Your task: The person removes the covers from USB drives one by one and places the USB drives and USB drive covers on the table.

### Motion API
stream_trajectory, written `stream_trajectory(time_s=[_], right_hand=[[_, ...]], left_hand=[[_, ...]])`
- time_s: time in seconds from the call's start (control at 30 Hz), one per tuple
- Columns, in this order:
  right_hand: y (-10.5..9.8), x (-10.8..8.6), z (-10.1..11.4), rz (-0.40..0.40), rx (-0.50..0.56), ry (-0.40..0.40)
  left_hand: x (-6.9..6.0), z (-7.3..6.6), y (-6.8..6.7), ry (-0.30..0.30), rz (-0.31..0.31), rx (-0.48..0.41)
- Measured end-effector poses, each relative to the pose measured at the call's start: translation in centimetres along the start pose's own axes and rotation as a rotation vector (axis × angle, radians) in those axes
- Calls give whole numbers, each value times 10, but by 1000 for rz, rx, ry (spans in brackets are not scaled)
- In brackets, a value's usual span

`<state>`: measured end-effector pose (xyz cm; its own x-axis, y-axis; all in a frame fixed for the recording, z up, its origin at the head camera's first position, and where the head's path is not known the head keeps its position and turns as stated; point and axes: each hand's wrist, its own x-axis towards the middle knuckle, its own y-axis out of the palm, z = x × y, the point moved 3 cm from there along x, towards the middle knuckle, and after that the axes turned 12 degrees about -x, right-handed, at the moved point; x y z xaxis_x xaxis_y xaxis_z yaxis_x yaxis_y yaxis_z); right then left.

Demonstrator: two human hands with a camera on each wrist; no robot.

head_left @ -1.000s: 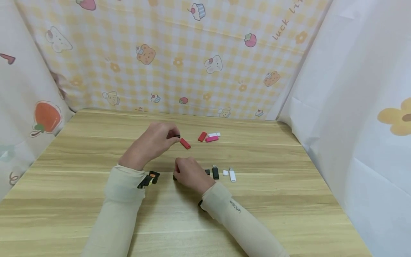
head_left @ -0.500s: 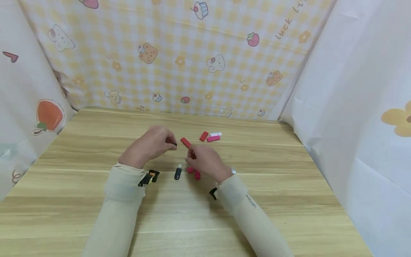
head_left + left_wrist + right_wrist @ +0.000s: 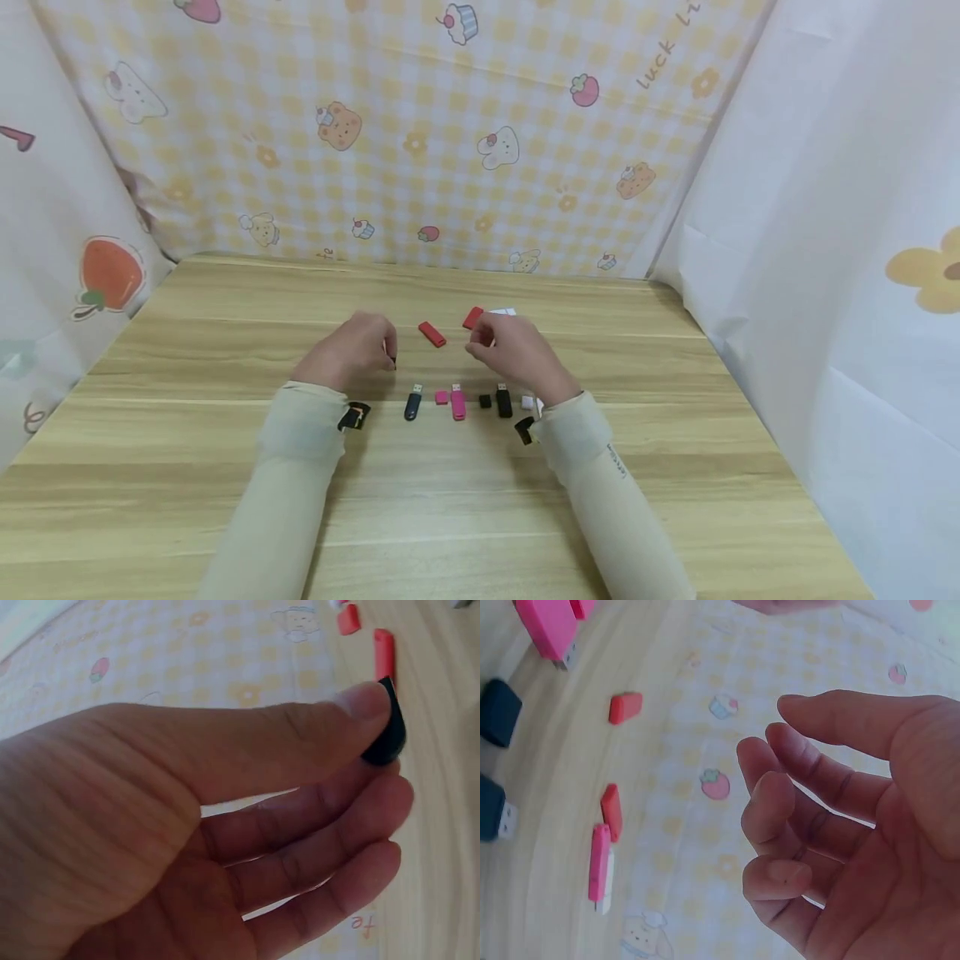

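Head view: right hand (image 3: 519,353) farther right, black USB stick (image 3: 504,402) newly visible.

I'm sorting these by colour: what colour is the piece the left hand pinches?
The piece looks nearly black, clearest in the left wrist view.

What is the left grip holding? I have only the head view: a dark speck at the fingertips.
Observer: The left wrist view shows a dark, round-ended plastic cap, pinched by the left grip.
Operator: And what does the right grip hide near the white, flat plastic stick?
Observer: The right wrist view shows a bright pink, flat plastic stick lying alongside it.
Operator: Does that grip hold anything?
Observer: No, its palm side shows nothing held.
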<state>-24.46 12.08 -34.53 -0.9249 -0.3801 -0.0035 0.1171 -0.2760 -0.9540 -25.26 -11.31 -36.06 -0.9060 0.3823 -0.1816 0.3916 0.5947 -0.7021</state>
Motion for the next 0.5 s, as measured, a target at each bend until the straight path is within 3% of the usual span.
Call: stream_trajectory(time_s=[0.23,0.5], right_hand=[[-10,-2,-12,-17,13,6],[-18,-2,-26,-23,21,72]], left_hand=[[6,5,15,-24,64,40],[13,10,27,-123,121,37]])
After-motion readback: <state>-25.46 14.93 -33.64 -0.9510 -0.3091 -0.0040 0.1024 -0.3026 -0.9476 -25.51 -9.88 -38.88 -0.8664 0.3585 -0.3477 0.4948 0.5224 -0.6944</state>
